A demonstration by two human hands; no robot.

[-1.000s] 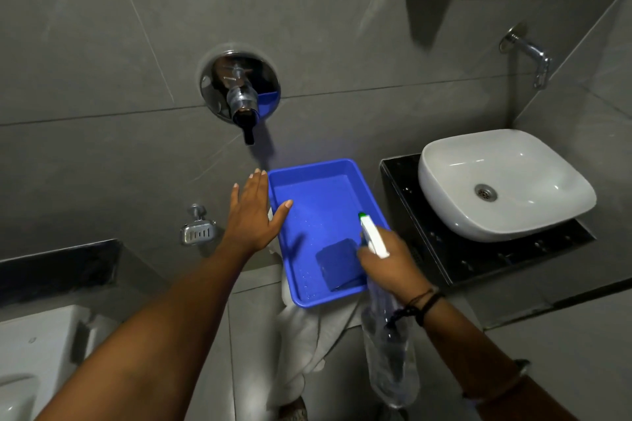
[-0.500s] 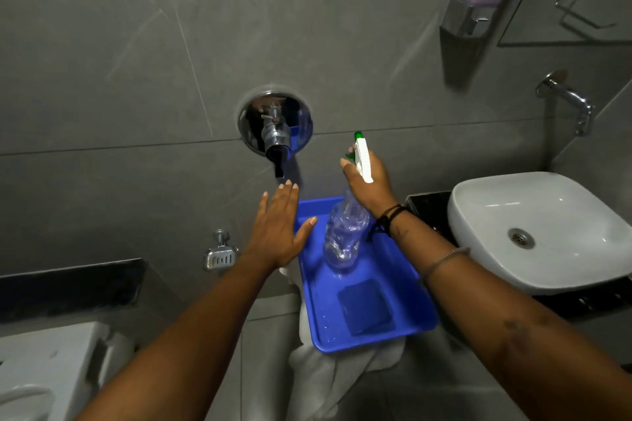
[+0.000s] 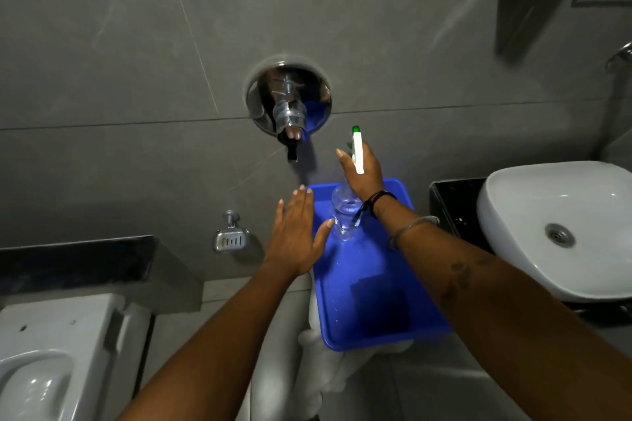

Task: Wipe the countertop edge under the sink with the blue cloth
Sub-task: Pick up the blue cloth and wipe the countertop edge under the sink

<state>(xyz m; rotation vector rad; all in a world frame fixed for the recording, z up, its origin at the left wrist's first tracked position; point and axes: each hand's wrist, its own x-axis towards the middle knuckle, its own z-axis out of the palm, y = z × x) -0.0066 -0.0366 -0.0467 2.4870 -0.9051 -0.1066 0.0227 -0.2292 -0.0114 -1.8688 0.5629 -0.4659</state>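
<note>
The right hand (image 3: 362,171) is closed around a spray bottle (image 3: 345,212); the left hand (image 3: 297,232) is spread and empty. The blue cloth (image 3: 379,301), lying in the blue tray (image 3: 342,335) nearer than both hands, is judged soft, light, possibly damp, best pinched at an edge.

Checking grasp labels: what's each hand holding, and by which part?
Right hand grips the spray bottle at its neck, under the white trigger head. Left hand is open, holding nothing.

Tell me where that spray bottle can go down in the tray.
Bare tray floor lies between the spray bottle and the blue cloth, and along the right wall. The near end is taken by the cloth; the left rim is crowded by the left hand.
</note>
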